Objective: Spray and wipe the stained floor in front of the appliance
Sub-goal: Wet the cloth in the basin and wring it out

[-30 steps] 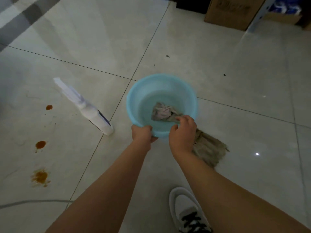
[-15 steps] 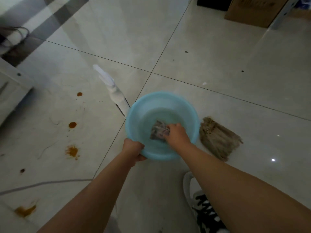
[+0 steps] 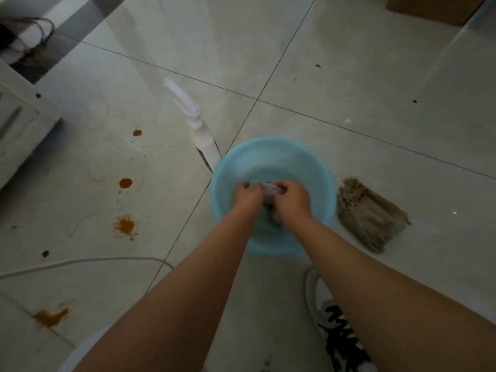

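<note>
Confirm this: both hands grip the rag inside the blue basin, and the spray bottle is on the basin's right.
Not quite. The head view shows the spray bottle on the left of the basin; the brown cloth lies on its right. The left hand and right hand do both grip the rag inside the basin.

Two hands (image 3: 248, 196) (image 3: 292, 200), two cloths (image 3: 269, 191) (image 3: 370, 214), one basin (image 3: 295, 162)

Glossy pale floor tiles (image 3: 375, 76), dim light
</note>
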Action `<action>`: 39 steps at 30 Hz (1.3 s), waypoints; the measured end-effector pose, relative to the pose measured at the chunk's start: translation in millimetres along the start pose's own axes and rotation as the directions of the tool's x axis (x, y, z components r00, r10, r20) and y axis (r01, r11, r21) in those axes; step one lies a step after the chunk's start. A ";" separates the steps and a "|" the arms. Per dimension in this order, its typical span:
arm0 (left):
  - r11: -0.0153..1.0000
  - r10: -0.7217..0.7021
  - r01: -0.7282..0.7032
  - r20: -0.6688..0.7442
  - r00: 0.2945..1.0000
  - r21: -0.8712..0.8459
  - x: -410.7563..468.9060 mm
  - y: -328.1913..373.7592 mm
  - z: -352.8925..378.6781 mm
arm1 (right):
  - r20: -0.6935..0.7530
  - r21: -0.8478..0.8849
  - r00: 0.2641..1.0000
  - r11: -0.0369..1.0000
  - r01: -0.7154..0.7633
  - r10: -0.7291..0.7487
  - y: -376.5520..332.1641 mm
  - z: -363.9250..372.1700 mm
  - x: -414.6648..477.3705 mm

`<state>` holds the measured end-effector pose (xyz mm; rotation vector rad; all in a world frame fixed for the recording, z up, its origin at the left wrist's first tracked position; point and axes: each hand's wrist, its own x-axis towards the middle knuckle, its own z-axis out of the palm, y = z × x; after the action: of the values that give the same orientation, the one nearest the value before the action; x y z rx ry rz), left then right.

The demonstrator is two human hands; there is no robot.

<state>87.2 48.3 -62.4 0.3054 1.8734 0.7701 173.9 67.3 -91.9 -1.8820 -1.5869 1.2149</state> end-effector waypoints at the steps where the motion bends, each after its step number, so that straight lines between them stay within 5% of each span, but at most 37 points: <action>1: 0.989 -0.082 0.095 0.121 0.989 -0.110 2.6 1.7 4.9 | -0.014 0.085 1.000 0.996 -0.005 0.006 -6.6 -6.0 0.0; 4: 0.817 -0.087 0.307 0.422 0.903 -0.489 7.0 3.6 16.4 | -0.006 0.371 0.994 0.924 -0.098 0.108 -17.8 -15.1 2.2; 8: 0.728 -0.046 0.279 0.361 0.931 -0.626 6.8 9.1 30.5 | -0.129 0.374 0.981 0.924 -0.085 0.143 -20.1 -23.0 6.4; 10: 0.761 -0.019 0.226 0.327 0.945 -0.608 3.5 10.1 30.1 | -0.062 0.382 0.978 0.910 -0.161 0.199 -24.8 -25.7 7.8; 13: 0.864 0.005 0.175 0.356 0.934 -0.472 -0.3 9.0 26.5 | 0.143 0.571 0.949 0.759 -0.312 0.283 -29.0 -16.6 7.9; 18: 0.999 -0.041 0.039 -0.089 0.995 -0.025 8.6 3.9 14.6 | 0.105 0.693 0.895 0.613 -0.379 0.434 -28.5 4.6 -1.2; 21: 0.989 -0.071 0.078 0.065 0.995 -0.124 7.3 2.8 13.5 | 0.118 0.737 0.867 0.542 -0.403 0.484 -32.8 8.2 -5.2; 24: 0.983 -0.036 0.082 0.268 0.963 -0.165 -0.7 4.4 15.6 | 0.076 0.698 0.864 0.592 -0.402 0.498 -31.2 6.6 -2.4; 31: 0.973 -0.055 0.122 0.321 0.946 -0.193 -17.1 12.6 18.2 | -0.058 0.370 0.931 0.874 -0.314 0.359 -20.6 6.3 12.1; 39: 0.918 -0.068 0.188 0.330 0.941 -0.348 -16.0 14.9 19.4 | -0.038 0.292 0.950 0.913 -0.286 0.310 -31.0 1.3 7.0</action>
<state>109.4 58.3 -46.2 0.0512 1.3973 0.9127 154.5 82.1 -71.7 -1.9998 -1.0399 1.3828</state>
